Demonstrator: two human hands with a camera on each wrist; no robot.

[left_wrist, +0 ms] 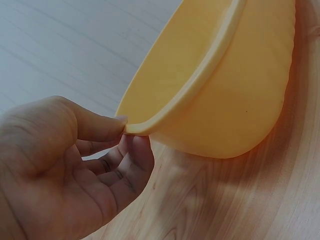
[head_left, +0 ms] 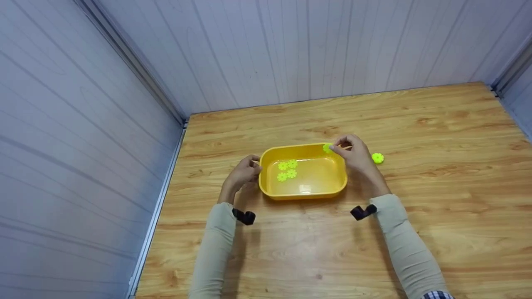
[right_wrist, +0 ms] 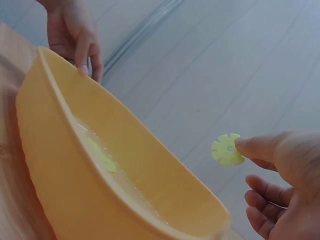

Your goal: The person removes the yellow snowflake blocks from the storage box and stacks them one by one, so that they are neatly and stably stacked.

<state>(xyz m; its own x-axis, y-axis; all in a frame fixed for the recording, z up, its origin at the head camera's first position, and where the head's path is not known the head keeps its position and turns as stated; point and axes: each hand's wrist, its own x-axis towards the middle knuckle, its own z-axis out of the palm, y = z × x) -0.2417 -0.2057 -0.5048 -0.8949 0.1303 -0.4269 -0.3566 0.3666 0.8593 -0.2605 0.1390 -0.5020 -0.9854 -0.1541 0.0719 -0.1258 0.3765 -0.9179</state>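
A yellow plastic basin (head_left: pixel 309 192) stands on the wooden table, several yellow-green notched discs (head_left: pixel 287 170) lying together in its left half. My left hand (head_left: pixel 243 172) pinches the basin's left rim between thumb and fingers; the left wrist view shows this grip (left_wrist: pixel 80 165) up close. Over the far right corner of the basin, my right hand (head_left: pixel 353 153) pinches one flower-shaped notched disc (right_wrist: pixel 227 150) between thumb and index finger. In the right wrist view that disc is held above the rim level, its other fingers loosely curled below.
One more yellow-green disc (head_left: pixel 378 158) lies on the table (head_left: pixel 436 174) right of the basin, beside the right hand. Pale panelled walls (head_left: pixel 282 54) border the table at the back and the left.
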